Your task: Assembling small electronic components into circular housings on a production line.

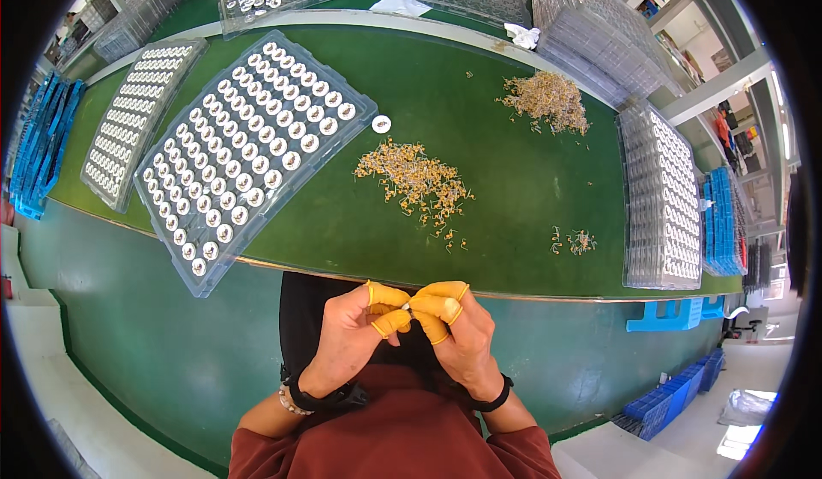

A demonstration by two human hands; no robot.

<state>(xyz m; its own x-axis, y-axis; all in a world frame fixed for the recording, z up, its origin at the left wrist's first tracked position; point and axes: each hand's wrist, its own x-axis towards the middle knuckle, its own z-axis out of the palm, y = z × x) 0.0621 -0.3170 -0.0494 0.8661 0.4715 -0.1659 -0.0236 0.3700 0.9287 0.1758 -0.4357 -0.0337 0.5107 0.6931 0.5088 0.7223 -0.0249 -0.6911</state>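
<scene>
My left hand (347, 323) and my right hand (465, 332) meet in front of the table's near edge, with yellow finger cots on the fingertips. Between the pinched fingertips of both shows a sliver of a small white part (407, 305); the fingers hide most of it. Beyond them on the green table (514, 214) lies a heap of small orange-and-silver components with wire leads (411, 179). A single round white disc (381, 124) rests beside the corner of a clear tray (190, 267), which holds rows of similar discs with dark centres.
Another filled tray (141, 119) lies at the left. Further component piles sit at the far right (548, 102) and near right (582, 241). Stacked clear trays (659, 196) stand along the right edge, with blue trays (723, 222) beyond. White tissue (522, 35) lies at the back.
</scene>
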